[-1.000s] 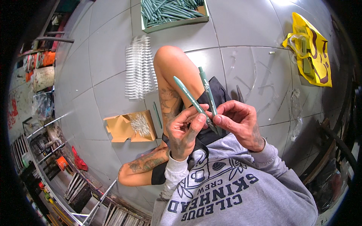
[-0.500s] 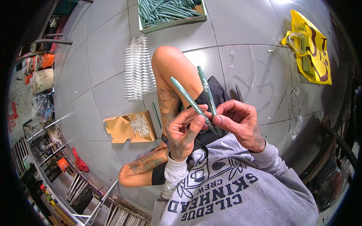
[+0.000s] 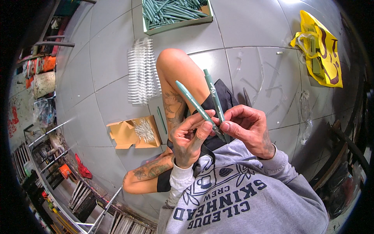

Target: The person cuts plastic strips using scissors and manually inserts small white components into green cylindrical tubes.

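over the lap, left hand [image 3: 191,142] and right hand [image 3: 247,130] still pinching two green pens [image 3: 204,107], barely shifted

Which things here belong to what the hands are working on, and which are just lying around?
In hand:
left hand and right hand, holding two green pens
tray of green pens
row of clear plastic parts
open cardboard box of small clear pieces
loose green pen on the floor

Lying about:
yellow bag
clutter by the wall
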`<action>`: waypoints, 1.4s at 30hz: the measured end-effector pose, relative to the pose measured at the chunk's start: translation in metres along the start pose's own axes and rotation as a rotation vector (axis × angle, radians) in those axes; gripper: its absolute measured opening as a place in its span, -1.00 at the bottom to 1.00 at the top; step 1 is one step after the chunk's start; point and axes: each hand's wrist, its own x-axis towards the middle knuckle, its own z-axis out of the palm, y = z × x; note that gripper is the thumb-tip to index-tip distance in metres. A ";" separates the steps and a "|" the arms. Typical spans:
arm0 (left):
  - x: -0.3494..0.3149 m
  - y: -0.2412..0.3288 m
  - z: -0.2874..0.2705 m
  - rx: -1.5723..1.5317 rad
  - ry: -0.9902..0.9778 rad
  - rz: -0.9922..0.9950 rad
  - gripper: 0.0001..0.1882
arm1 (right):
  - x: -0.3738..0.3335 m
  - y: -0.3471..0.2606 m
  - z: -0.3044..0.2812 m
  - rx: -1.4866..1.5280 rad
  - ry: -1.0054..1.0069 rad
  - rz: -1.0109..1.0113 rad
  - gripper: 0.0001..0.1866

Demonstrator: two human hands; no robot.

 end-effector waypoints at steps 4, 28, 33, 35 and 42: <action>0.006 -0.005 0.000 0.146 0.027 -0.068 -0.64 | 0.003 0.008 -0.009 -0.040 0.023 0.020 -0.84; 0.216 -0.162 0.028 1.284 0.182 0.088 -0.79 | 0.154 0.126 -0.145 -0.712 0.764 -0.283 -0.68; 0.215 -0.166 0.030 1.350 0.160 0.135 -0.69 | 0.121 0.136 -0.147 -0.696 0.697 -0.207 -0.68; 0.215 -0.165 0.030 1.351 0.134 0.093 -0.66 | 0.109 0.142 -0.147 -0.694 0.644 -0.187 -0.69; 0.216 -0.165 0.033 1.236 0.289 0.165 -0.46 | 0.102 0.133 -0.164 -0.973 0.609 -0.437 -0.81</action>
